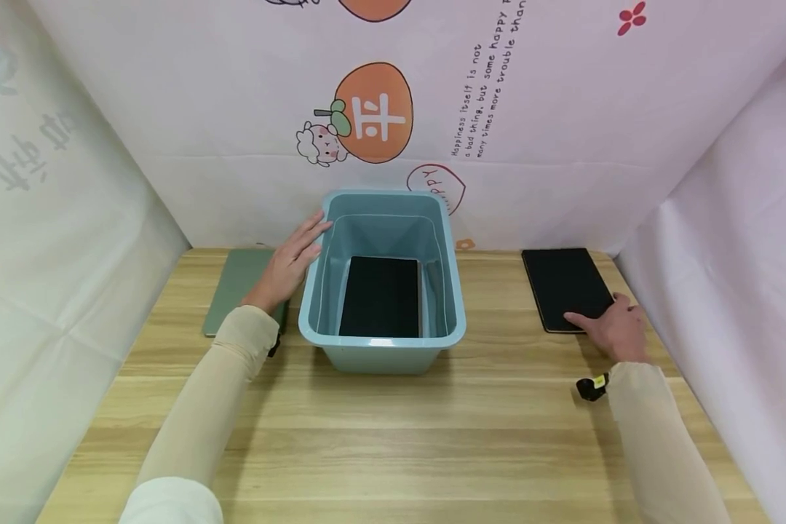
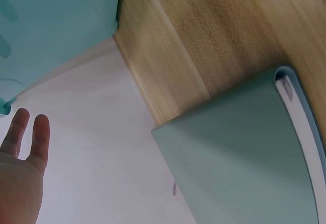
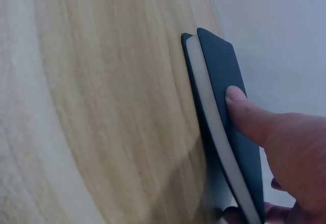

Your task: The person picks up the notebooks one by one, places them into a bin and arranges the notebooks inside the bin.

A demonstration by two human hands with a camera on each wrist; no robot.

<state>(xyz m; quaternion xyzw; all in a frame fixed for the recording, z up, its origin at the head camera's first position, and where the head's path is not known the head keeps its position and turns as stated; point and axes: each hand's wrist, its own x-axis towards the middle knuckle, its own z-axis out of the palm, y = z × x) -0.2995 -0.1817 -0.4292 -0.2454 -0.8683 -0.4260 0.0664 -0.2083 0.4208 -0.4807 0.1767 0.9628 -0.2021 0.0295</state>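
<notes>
A light blue plastic bin (image 1: 380,358) stands mid-table with a black notebook (image 1: 380,297) lying flat inside. My left hand (image 1: 287,266) rests on its left rim, fingers extended; the left wrist view has two straight fingers (image 2: 41,140) beside the bin (image 2: 56,25). Partly beneath that hand in the head view lies a green notebook (image 1: 232,291). At the table's right, my right hand (image 1: 618,329) grips the near right corner of another black notebook (image 1: 563,286). The right wrist view has the thumb (image 3: 249,114) on its cover and fingertips around its lower end.
The wooden table (image 1: 406,451) backs onto a printed white cloth (image 1: 236,87), which rises right behind the bin. White cloth also hangs close along the left (image 1: 52,255) and right (image 1: 740,255) sides. A small black wrist device (image 1: 592,387) hangs by the right wrist.
</notes>
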